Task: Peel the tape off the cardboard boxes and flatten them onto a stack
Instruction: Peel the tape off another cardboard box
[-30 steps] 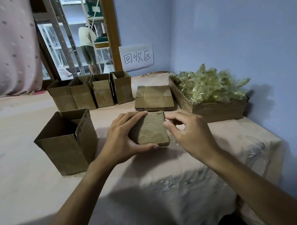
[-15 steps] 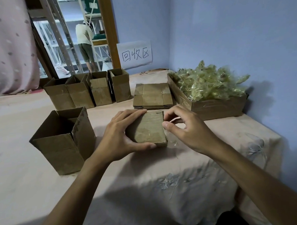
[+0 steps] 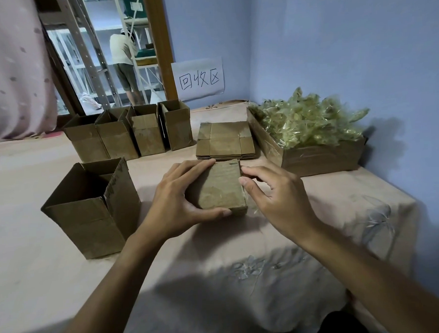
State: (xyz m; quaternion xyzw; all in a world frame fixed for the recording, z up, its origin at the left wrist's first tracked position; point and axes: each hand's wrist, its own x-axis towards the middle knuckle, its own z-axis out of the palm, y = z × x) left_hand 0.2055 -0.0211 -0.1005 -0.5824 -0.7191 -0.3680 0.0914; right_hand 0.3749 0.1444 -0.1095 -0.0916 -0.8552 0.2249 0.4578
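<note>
A small cardboard box (image 3: 220,189) lies in the middle of the cloth-covered table, its taped face up. My left hand (image 3: 174,203) grips it from the left, fingers along the far edge and thumb at the near edge. My right hand (image 3: 275,196) is at the box's right edge, thumb and forefinger held close together at the far right corner; whether they pinch tape there is not visible. A stack of flattened boxes (image 3: 225,141) lies just behind.
An open box (image 3: 89,209) stands at the left. A row of several open boxes (image 3: 129,135) stands further back. A low carton full of crumpled clear tape (image 3: 310,134) sits at the right by the blue wall. A person stands in the doorway behind.
Both hands keep their places on the box. The right thumb and forefinger have shifted slightly at the right edge.
</note>
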